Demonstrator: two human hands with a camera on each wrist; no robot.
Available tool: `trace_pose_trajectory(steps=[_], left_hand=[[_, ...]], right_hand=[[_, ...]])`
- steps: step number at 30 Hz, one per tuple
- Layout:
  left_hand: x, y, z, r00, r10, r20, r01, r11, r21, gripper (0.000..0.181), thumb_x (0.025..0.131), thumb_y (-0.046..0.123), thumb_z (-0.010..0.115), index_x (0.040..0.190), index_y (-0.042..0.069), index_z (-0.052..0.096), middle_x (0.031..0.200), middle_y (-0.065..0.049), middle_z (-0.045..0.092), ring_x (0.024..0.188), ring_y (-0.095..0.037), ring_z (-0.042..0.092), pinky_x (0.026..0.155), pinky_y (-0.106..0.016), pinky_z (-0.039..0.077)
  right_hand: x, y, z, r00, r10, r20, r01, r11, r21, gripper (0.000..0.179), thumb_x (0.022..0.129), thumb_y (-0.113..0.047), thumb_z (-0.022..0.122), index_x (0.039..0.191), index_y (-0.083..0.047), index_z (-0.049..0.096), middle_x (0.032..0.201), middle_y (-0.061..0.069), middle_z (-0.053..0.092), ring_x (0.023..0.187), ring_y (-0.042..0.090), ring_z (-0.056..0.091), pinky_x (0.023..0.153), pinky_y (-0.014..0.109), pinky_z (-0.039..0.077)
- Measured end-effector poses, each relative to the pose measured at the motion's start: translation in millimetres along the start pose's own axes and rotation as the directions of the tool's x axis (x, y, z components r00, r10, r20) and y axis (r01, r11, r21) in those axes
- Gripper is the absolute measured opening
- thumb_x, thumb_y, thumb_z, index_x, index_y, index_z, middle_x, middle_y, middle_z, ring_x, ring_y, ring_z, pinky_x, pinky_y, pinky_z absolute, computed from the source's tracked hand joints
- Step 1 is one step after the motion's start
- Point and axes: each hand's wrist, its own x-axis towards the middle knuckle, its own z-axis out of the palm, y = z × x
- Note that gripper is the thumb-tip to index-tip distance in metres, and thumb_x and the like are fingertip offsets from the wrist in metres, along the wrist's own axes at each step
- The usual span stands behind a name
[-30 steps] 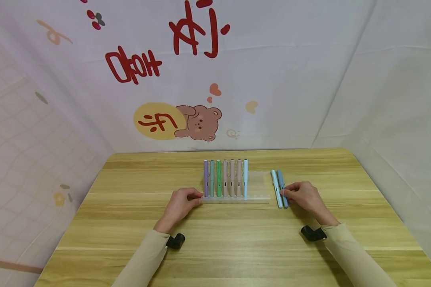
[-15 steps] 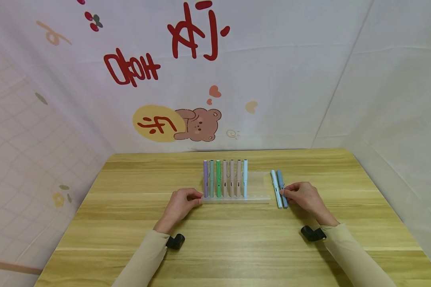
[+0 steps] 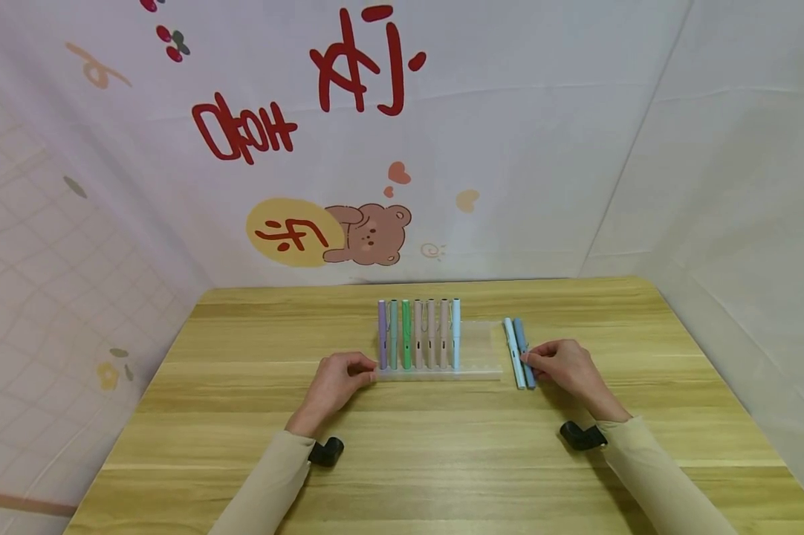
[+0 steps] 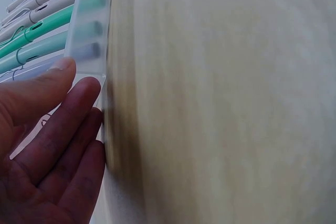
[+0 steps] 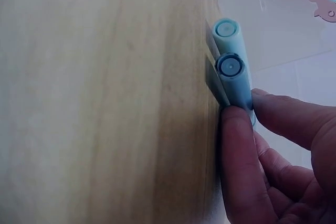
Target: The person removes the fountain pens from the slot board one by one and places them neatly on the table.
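A clear pen stand (image 3: 478, 376) holds a row of upright capped pens: purple, teal, green (image 3: 406, 334), several beige-brown ones and a light blue one (image 3: 456, 334) at the right. My left hand (image 3: 335, 383) holds the stand's left front corner between thumb and index finger; in the left wrist view the other fingers extend beside the stand's end (image 4: 88, 24). To the right of the stand, a pale blue pen (image 3: 512, 343) and a darker blue pen (image 3: 519, 334) lie side by side on the table. My right hand (image 3: 568, 368) pinches the darker blue pen (image 5: 239, 88) between thumb and index finger.
The wooden table (image 3: 429, 461) runs back to a white cloth wall (image 3: 522, 148) with a printed bear (image 3: 375, 234) and red characters. The stand's right part (image 3: 477, 345) has no pens in it. Dark wrist cameras sit at both sleeves.
The head view has tilted very slightly. Both hands, the stand and the pens otherwise stay in place.
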Motion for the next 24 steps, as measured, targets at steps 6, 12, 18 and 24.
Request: trace_pose_trajectory(steps=[6, 12, 18, 24], left_hand=[[-1.8, 0.8, -0.7, 1.000, 0.020, 0.004, -0.020, 1.000, 0.007, 0.007, 0.092, 0.010, 0.080, 0.099, 0.013, 0.081, 0.098, 0.002, 0.077, 0.092, -0.017, 0.070, 0.086, -0.042, 0.056], [-1.6, 0.7, 0.5, 1.000, 0.004, 0.001, -0.004, 1.000, -0.002, 0.007, 0.091, 0.010, 0.080, 0.097, 0.013, 0.081, 0.097, 0.003, 0.077, 0.093, -0.016, 0.070, 0.088, -0.043, 0.056], [-0.7, -0.4, 2.0, 1.000, 0.008, -0.009, -0.008, 1.000, -0.004, 0.007, 0.091, 0.009, 0.080, 0.097, 0.014, 0.081, 0.097, 0.003, 0.077, 0.092, -0.017, 0.070, 0.087, -0.043, 0.056], [-0.6, -0.5, 2.0, 1.000, 0.010, -0.014, -0.010, 1.000, -0.004, 0.007, 0.091, 0.009, 0.080, 0.096, 0.013, 0.081, 0.096, 0.003, 0.077, 0.091, -0.016, 0.070, 0.087, -0.043, 0.056]], right_hand=[[1.2, 1.4, 0.7, 1.000, 0.007, 0.010, -0.007, 1.000, 0.018, 0.036, 0.096, -0.031, 0.075, 0.108, 0.003, 0.076, 0.089, 0.005, 0.077, 0.076, 0.013, 0.072, 0.064, 0.025, 0.056], [-0.6, 0.7, 0.3, 1.000, 0.025, 0.011, -0.025, 0.999, 0.021, 0.037, 0.097, -0.031, 0.075, 0.110, 0.004, 0.075, 0.089, 0.005, 0.077, 0.077, 0.014, 0.072, 0.065, 0.026, 0.056], [-4.4, 1.4, -1.0, 1.000, 0.025, 0.004, -0.025, 0.998, 0.055, 0.042, 0.098, -0.031, 0.073, 0.115, 0.008, 0.073, 0.093, 0.008, 0.077, 0.079, 0.016, 0.074, 0.068, 0.027, 0.059], [-10.5, 3.1, -2.1, 1.000, 0.009, -0.020, -0.007, 0.995, 0.098, 0.048, 0.099, -0.033, 0.073, 0.119, 0.010, 0.070, 0.099, 0.014, 0.077, 0.084, 0.020, 0.075, 0.072, 0.028, 0.060]])
